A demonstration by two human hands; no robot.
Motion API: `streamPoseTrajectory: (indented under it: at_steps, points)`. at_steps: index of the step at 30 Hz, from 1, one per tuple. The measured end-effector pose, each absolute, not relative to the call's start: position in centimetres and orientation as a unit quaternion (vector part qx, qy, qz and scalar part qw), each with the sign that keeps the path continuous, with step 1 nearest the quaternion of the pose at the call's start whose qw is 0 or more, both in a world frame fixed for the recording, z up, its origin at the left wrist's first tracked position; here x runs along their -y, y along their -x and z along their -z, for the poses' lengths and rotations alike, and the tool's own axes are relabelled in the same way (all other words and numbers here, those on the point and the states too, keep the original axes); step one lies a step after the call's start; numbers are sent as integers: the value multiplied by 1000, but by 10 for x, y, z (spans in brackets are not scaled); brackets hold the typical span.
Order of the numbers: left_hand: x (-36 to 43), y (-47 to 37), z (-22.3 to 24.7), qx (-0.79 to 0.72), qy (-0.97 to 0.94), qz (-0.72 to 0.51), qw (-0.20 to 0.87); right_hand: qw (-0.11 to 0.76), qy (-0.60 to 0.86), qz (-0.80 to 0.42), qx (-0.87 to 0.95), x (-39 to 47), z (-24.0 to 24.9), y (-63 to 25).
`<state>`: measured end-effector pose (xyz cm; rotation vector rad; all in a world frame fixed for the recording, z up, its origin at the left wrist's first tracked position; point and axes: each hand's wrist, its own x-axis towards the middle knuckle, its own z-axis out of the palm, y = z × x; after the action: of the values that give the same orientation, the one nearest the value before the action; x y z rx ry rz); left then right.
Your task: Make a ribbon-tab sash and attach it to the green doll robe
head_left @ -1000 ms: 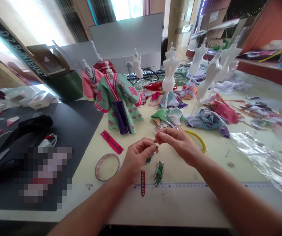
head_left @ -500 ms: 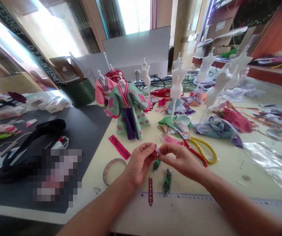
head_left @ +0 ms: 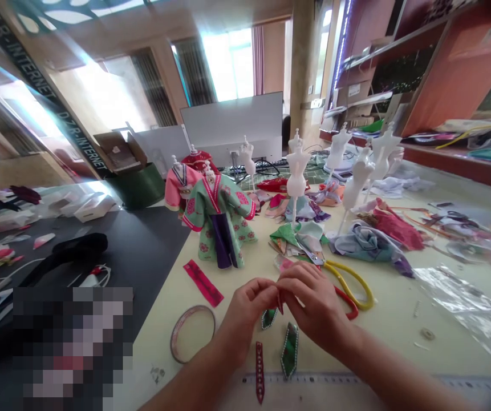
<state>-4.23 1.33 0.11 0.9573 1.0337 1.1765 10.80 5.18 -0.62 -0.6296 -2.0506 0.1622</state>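
Note:
My left hand [head_left: 251, 311] and my right hand [head_left: 311, 297] meet over the pale table, both pinching one small dark red strip [head_left: 280, 301] between their fingertips. Most of that strip is hidden by the fingers. Just below them lies a green pointed piece with a beaded edge [head_left: 268, 318], partly covered. A second green beaded piece [head_left: 289, 351] rests nearer to me, beside a dark red studded strip [head_left: 259, 371]. To the left are a roll of tape [head_left: 193, 334] and a bright pink strip [head_left: 203, 282].
Dressed doll forms [head_left: 219, 222] stand behind my hands. Scissors with yellow and red handles [head_left: 348, 279] lie to the right, near fabric scraps [head_left: 367, 242] and bare white mannequins [head_left: 297, 174]. A ruler [head_left: 356, 379] crosses the front.
The view has tilted up, so the table things sit lower. My right hand has turned over the strip, its fingers now closer to my left hand's, and the pale pink part no longer shows.

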Motion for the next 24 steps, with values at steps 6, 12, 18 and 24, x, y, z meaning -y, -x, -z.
streamPoseTrajectory:
  at_steps: [6, 12, 18, 24]
  points:
    - [-14, 42, -2, -465, -403, -514, 597, 495, 281, -97, 817, -51, 10, -105]
    - [-14, 40, -7, -482, -380, -531, 585, 494, 387, -341, 700, -55, 10, -107]
    - [-14, 40, -6, -491, -401, -516, 576, 438, 375, -531, 620, -54, -3, -106]
    - [-16, 40, -1, -493, -427, -500, 570, 426, 364, -574, 598, -53, 1, -104]
